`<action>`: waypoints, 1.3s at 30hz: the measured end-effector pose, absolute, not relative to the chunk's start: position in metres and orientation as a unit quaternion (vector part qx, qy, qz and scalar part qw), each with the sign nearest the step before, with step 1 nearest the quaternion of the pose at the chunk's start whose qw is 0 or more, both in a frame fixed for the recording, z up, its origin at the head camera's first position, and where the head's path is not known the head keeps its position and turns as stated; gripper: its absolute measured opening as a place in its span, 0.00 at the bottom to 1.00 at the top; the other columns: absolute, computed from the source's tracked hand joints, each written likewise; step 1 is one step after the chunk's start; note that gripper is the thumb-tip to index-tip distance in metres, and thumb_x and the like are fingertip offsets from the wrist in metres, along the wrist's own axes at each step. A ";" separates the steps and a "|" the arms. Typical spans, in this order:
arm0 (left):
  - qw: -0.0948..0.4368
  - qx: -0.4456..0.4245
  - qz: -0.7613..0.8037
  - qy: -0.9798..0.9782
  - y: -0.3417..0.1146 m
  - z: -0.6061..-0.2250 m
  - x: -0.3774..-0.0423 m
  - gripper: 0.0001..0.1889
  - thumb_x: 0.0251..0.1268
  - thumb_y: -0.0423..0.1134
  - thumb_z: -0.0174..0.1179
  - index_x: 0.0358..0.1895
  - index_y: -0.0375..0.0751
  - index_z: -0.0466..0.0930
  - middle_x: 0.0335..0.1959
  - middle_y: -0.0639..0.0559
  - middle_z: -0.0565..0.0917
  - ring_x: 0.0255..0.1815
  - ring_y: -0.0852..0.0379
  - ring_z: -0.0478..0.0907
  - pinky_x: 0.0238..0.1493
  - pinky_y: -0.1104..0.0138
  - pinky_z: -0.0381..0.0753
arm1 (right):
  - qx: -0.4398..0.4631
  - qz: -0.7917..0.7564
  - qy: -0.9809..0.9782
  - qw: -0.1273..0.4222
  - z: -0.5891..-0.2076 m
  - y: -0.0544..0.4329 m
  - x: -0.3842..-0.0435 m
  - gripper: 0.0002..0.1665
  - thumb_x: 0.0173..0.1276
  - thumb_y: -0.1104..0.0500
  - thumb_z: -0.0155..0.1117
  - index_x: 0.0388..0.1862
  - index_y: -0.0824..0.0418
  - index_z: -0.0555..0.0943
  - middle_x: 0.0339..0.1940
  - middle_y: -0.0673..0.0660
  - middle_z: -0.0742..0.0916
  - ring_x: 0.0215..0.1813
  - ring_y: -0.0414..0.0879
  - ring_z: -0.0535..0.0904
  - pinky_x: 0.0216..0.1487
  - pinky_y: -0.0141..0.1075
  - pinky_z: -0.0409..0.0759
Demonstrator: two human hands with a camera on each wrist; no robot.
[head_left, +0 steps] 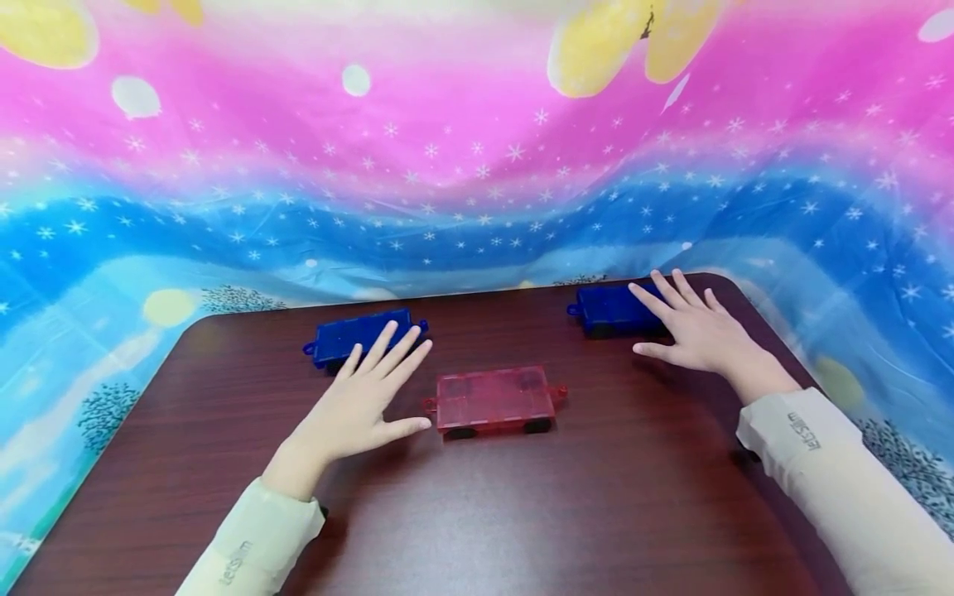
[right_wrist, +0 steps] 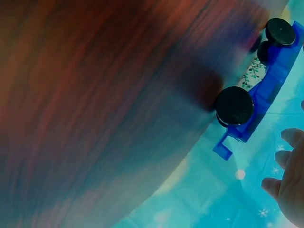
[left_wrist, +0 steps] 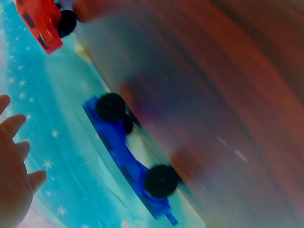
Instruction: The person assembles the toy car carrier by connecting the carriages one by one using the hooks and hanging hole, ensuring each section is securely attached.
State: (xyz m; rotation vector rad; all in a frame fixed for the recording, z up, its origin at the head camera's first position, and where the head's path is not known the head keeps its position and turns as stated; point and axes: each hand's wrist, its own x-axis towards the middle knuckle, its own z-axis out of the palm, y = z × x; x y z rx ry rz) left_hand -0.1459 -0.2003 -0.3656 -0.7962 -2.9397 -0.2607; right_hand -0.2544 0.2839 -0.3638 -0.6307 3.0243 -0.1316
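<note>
Three flat toy wagons with black wheels stand on the table. In the head view, the left blue wagon [head_left: 350,335] is at the back left, the right blue wagon [head_left: 611,308] at the back right, and the translucent red wagon [head_left: 495,397] between them, nearer the front. My left hand [head_left: 365,401] spreads its fingers, overlapping the left blue wagon's near side, thumb pointing at the red wagon's left hook. My right hand [head_left: 696,327] also has straight, spread fingers, which cover the right end of the right blue wagon. Both wrist views show fingers apart from the blue wagons' wheels.
The dark brown wooden table [head_left: 566,513] has rounded back corners and a glossy top. Right behind it hangs a pink and blue cloth [head_left: 447,182] with snowflakes, which also runs down both sides. Small hooks stick out at the wagons' ends.
</note>
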 end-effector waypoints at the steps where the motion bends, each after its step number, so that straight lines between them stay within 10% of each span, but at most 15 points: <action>1: 0.036 -0.267 -0.093 -0.959 -0.197 -0.365 -0.146 0.50 0.62 0.69 0.57 0.81 0.65 0.38 0.83 0.62 0.37 0.84 0.50 0.30 0.76 0.34 0.46 | -0.205 -0.046 0.977 0.028 -0.364 0.284 -0.257 0.55 0.68 0.31 0.58 0.83 0.43 0.41 0.84 0.60 0.42 0.82 0.62 0.28 0.72 0.74 0.37; 39: -0.089 -0.312 -0.116 -0.939 -0.150 -0.368 -0.166 0.42 0.60 0.61 0.66 0.76 0.53 0.63 0.74 0.50 0.70 0.73 0.49 0.68 0.69 0.53 0.73 | -0.233 -0.163 0.956 0.071 -0.378 0.275 -0.299 0.43 0.68 0.51 0.68 0.79 0.50 0.61 0.81 0.68 0.56 0.82 0.68 0.36 0.67 0.79 0.40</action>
